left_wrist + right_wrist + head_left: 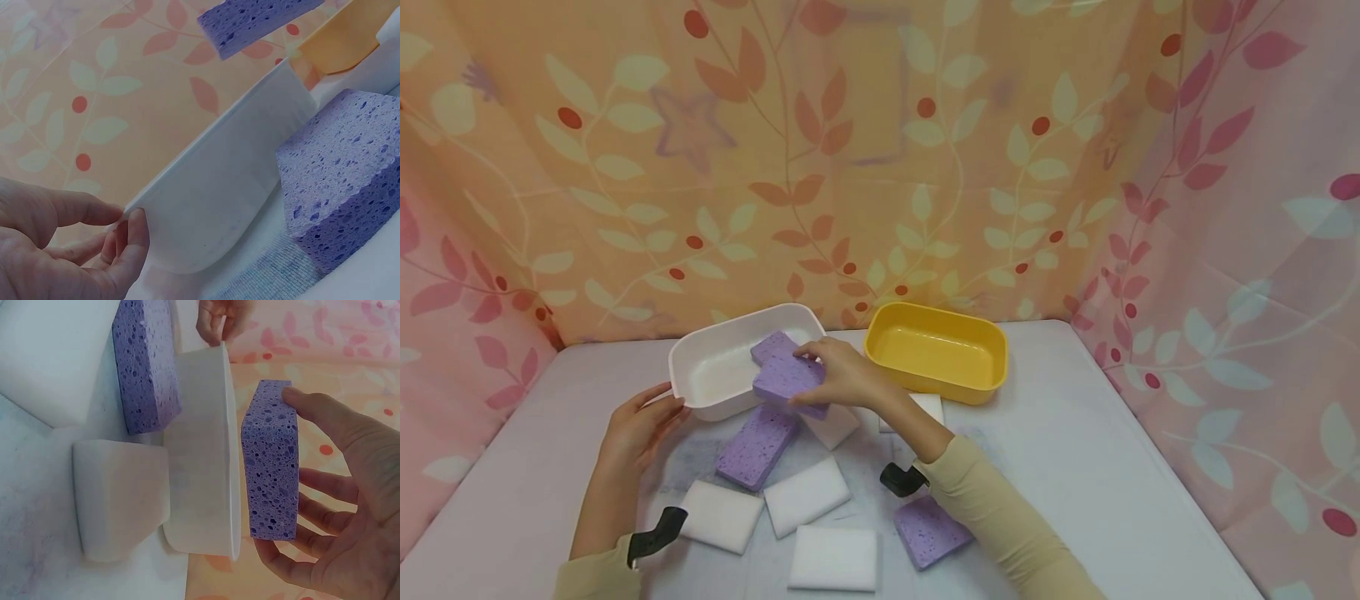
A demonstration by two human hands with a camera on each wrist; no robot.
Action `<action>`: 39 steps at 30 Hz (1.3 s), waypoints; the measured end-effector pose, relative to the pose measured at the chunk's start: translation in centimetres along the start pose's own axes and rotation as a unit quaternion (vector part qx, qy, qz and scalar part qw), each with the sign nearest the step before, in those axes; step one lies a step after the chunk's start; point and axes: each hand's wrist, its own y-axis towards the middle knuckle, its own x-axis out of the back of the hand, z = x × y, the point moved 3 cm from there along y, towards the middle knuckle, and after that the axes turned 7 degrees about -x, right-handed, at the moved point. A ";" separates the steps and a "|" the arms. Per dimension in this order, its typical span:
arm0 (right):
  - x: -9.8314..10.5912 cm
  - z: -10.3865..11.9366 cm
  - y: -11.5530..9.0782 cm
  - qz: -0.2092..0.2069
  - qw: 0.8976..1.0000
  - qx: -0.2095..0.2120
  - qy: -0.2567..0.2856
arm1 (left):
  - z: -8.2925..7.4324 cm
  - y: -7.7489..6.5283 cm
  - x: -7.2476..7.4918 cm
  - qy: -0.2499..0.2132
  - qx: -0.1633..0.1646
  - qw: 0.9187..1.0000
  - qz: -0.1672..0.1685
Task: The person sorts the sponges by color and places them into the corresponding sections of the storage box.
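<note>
My right hand (850, 375) grips a purple speckled sponge (784, 379) by its edges, thumb on one side and fingers on the other. In the right wrist view this sponge (272, 469) is raised above the rim of a white plastic tub (200, 444). Inside the tub (707, 367), near its right end, lies another purple sponge (769, 345), partly covered by the held one in the head view. At the tub's left end, my left hand (638, 429) pinches the rim between thumb and fingers, seen close in the left wrist view.
A yellow tub (936, 387) stands to the right of the white one. In front lie a purple sponge (754, 448), a second purple sponge (928, 533) by the right sleeve, and several white sponge blocks (833, 558). Patterned curtains (865, 167) enclose the table's back and sides.
</note>
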 end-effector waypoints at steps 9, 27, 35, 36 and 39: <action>-0.6 0.9 1.3 0.001 1.000 -0.021 -0.012 | 0.0 0.2 0.1 0.002 0.011 1.000 -0.005; -1.4 2.5 4.5 -0.035 0.999 -0.016 -0.015 | -0.1 0.0 0.0 -0.009 0.010 1.000 0.001; -1.8 3.6 6.1 -0.051 0.997 -0.040 -0.031 | -0.1 0.0 0.1 -0.017 0.007 1.000 0.008; -1.9 3.7 6.3 -0.053 0.997 -0.042 -0.030 | -0.1 0.1 0.1 -0.017 0.008 1.000 0.007; -2.2 4.1 6.8 -0.059 0.997 -0.051 -0.030 | 0.0 0.1 0.2 -0.018 0.010 1.000 0.006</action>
